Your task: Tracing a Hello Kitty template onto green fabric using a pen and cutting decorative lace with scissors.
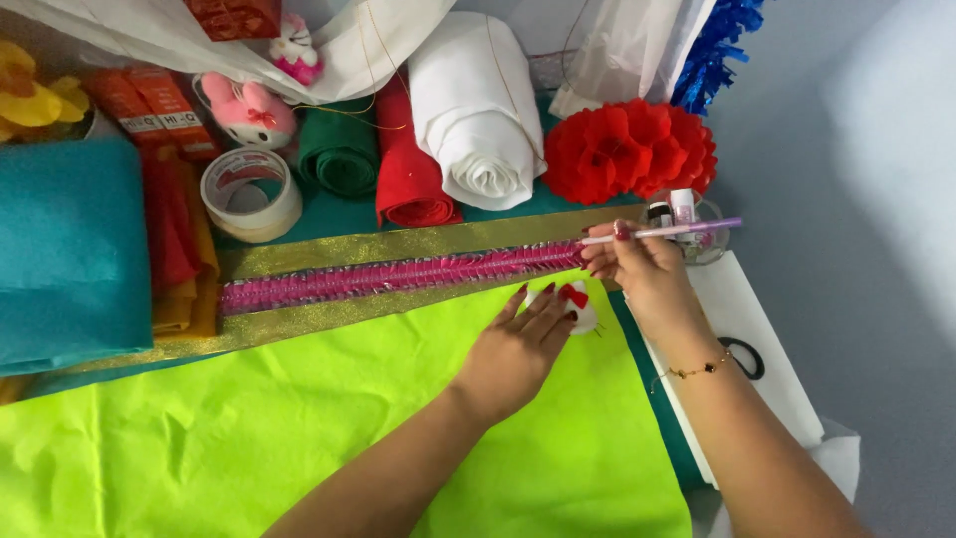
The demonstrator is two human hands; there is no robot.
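My left hand [523, 344] lies flat, fingers spread, on a bright green sheet [249, 428], with its fingertips on a small white figure with a red bow [581, 309]. My right hand [637, 269] grips a purple pen [687, 230] held sideways, its tip near the right end of a pink ruffled strip [388, 277]. That strip lies along a gold glitter band [398, 244]. A gold bracelet [702, 370] circles my right wrist.
Rolls of green [339, 149], red [408, 169] and white felt [478, 110], a tape roll [249, 194], a pink bunny toy [249, 108] and a red paper flower [629, 149] line the back. Folded teal felt [70, 249] lies left. A white bag [757, 359] lies right.
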